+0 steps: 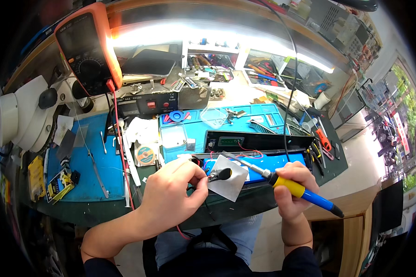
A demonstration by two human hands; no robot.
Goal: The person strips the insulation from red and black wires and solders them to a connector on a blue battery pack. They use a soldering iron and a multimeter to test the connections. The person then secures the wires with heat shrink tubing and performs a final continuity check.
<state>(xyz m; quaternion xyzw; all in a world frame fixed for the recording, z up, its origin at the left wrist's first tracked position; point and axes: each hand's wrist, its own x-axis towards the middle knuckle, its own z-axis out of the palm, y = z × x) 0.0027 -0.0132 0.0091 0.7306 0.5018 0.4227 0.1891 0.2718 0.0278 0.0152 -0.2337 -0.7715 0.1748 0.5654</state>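
Note:
My right hand (295,188) is wrapped round the yellow and blue handle of a soldering iron (289,185). Its metal tip points left, over an opened long black case (259,140) with a blue battery pack (275,162) in it. With thumb and forefinger pinched, my left hand (175,191) holds the wire end of a small part with a round black head (223,174). Behind that part a square grey-white sheet (229,184) lies across the case's near edge. Red and black wires (252,151) run inside the case, and a small green circuit board (231,141) sits in its raised half.
An orange multimeter (90,51) stands at the far left with a red lead hanging down. Behind the case spreads a light-blue work mat (196,124) with small tools. Pliers (316,152) lie at its right end. A solder spool (145,154) is near my left hand.

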